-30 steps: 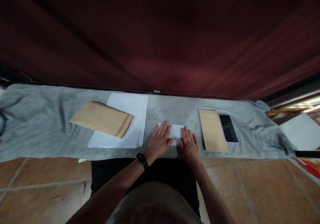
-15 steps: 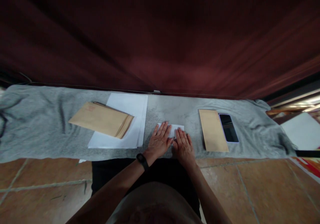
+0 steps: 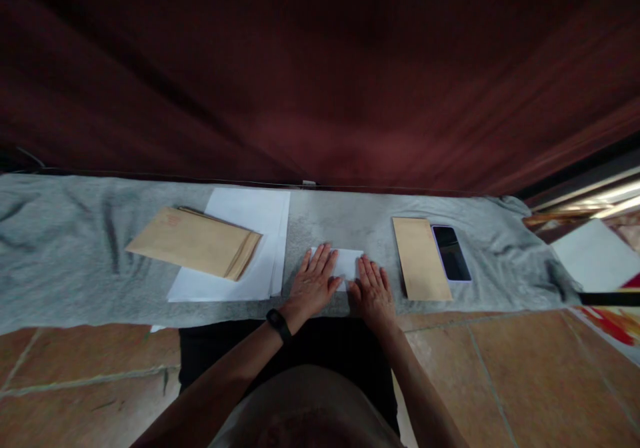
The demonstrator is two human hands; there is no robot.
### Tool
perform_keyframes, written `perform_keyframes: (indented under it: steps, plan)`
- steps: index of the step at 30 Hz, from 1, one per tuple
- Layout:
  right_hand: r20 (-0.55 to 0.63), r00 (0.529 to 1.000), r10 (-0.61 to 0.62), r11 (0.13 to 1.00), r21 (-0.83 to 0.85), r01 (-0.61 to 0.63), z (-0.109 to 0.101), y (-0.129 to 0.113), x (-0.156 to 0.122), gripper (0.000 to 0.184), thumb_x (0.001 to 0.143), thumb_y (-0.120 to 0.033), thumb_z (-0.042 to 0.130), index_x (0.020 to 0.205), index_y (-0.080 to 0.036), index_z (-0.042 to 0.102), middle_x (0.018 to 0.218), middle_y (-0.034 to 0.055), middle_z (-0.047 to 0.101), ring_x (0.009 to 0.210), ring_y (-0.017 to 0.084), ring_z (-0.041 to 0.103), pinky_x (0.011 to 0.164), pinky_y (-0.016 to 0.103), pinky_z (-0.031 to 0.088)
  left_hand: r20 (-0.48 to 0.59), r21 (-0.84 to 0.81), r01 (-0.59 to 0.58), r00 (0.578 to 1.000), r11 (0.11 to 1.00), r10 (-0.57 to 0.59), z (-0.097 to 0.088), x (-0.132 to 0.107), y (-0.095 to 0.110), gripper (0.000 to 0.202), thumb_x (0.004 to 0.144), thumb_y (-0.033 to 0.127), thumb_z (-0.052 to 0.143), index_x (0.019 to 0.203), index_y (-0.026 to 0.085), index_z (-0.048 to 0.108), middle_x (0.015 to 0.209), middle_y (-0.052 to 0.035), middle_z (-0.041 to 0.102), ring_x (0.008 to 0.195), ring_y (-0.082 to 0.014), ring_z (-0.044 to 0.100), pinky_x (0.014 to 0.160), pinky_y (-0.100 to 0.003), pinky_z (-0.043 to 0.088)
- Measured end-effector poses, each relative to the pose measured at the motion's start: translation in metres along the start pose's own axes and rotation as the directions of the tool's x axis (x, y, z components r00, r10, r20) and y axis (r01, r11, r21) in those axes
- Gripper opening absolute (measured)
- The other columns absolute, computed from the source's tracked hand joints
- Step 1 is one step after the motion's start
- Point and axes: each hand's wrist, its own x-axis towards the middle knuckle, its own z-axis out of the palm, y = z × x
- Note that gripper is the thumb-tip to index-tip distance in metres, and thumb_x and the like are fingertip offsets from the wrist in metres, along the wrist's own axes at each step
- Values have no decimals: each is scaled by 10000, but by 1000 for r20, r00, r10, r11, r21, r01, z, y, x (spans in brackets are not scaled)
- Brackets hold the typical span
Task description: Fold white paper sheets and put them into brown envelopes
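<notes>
A small white folded paper (image 3: 349, 265) lies flat on the grey cloth in front of me. My left hand (image 3: 314, 280) rests flat over its left part, fingers stretched out and pointing away from me. On the paper's right edge lies my right hand (image 3: 372, 293), its fingers also extended. Between the two hands the middle of the paper shows; its ends are partly hidden beneath them. Neither hand grips anything.
To the left, a stack of brown envelopes (image 3: 193, 243) lies askew on white paper sheets (image 3: 250, 211). At right, a single brown envelope (image 3: 423, 261) sits beside a phone (image 3: 451, 253). Grey cloth (image 3: 345, 215) covers the narrow table, with a dark red curtain (image 3: 320, 101) behind.
My right hand has slid outward to the right over the paper, so the gap between my hands is wider. The whole view has shifted slightly.
</notes>
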Motion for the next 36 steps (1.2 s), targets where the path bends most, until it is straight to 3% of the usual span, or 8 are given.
perform_keyframes:
  steps: [10, 18, 26, 31, 36]
  plan:
    - [-3, 1000, 30, 999, -33, -30, -2, 2, 0, 598, 1069, -365, 372, 1615, -186, 208, 1587, 107, 421, 1476, 271, 374, 1206, 483, 282, -42, 35, 66, 997, 997, -64, -5, -6, -9, 592, 1032, 415, 348, 1538, 111, 384, 1612, -139, 364, 1530, -270, 264, 1252, -506, 233]
    - [-20, 999, 28, 999, -33, -29, -3, 0, 1, 594, 1073, -363, 360, 1617, -187, 201, 1584, 103, 425, 1470, 276, 386, 1207, 481, 280, -76, 55, 86, 994, 995, -82, -4, -10, -10, 598, 1025, 333, 368, 1552, 53, 328, 1632, -160, 308, 1545, -277, 204, 1264, -496, 217]
    - [-10, 1000, 27, 999, -18, -27, -1, 4, 0, 599, 1064, -345, 372, 1615, -177, 205, 1595, 109, 406, 1479, 278, 370, 1206, 495, 290, -22, 23, -176, 984, 984, 177, 0, -39, 17, 609, 1023, 354, 434, 1575, 134, 299, 1651, -104, 287, 1536, -234, 244, 1252, -430, 277]
    - [-42, 999, 28, 997, 69, -25, -8, -10, -2, 603, 1068, -302, 350, 1624, -180, 148, 1605, 131, 385, 1498, 257, 341, 1196, 493, 338, -15, 29, -188, 982, 982, 189, 0, -43, 20, 636, 1009, 390, 457, 1580, 159, 295, 1648, -100, 301, 1534, -233, 255, 1260, -444, 250]
    - [48, 990, -130, 974, 195, 118, -17, -39, -18, 619, 1062, -331, 385, 1620, -184, 164, 1594, 109, 412, 1492, 228, 358, 1207, 474, 355, -4, 43, -206, 979, 978, 206, 1, -45, 16, 680, 985, 311, 442, 1605, 144, 218, 1656, -95, 286, 1543, -206, 226, 1275, -411, 192]
